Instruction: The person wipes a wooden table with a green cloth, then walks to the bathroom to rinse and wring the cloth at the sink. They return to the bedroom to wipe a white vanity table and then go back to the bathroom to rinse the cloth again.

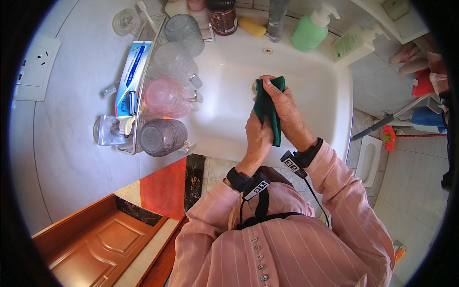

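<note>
Both hands grip a dark green scouring pad [267, 107] over the white sink basin [229, 118]. My left hand [259, 135] holds its lower part, and my right hand [283, 102] holds its upper part, with the thumb on top. The pad is long, narrow and looks folded or bent between the hands. Beneath the upper end of the pad, the basin's metal drain [254, 88] is partly hidden. Black straps with small tagged devices sit on both wrists.
A wire rack at the left holds several upside-down cups, including a pink cup [168, 97], beside a toothpaste box [132, 79]. Along the sink's back edge stand a dark bottle [222, 16], a yellow soap bar [252, 26], the faucet [277, 21], a green pump bottle [310, 32] and a pale pump bottle [353, 45].
</note>
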The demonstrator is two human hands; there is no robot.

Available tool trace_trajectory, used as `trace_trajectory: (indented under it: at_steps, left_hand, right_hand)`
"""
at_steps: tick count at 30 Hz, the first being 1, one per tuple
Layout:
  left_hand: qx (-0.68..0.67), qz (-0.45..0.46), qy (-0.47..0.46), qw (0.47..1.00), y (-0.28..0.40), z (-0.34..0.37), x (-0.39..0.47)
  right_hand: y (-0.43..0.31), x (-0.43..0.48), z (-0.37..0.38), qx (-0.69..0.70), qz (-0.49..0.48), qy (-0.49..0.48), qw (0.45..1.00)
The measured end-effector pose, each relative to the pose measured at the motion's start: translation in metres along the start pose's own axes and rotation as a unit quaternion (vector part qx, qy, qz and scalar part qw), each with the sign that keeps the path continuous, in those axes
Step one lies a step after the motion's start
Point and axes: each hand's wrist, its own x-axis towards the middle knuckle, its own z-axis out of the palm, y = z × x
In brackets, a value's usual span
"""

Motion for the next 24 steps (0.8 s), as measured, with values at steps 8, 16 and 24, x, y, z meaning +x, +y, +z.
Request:
trace_trajectory:
  at_steps: [8,16,24]
  left_hand:
    - [0.133,-0.002,-0.001,0.991,0.007,0.002,-0.005]
    - [0.137,0.053,0.041,0.988,-0.006,-0.001,-0.008]
    - [0.007,0.052,-0.047,0.998,0.013,-0.048,-0.036]
  right_hand:
    - [0.016,0.004,-0.002,-0.095,-0.061,0.082,0.99]
    - [0.02,0.006,-0.002,-0.111,-0.023,0.063,0.992]
    - [0.001,-0.013,-0.027,-0.219,0.017,-0.045,0.975]
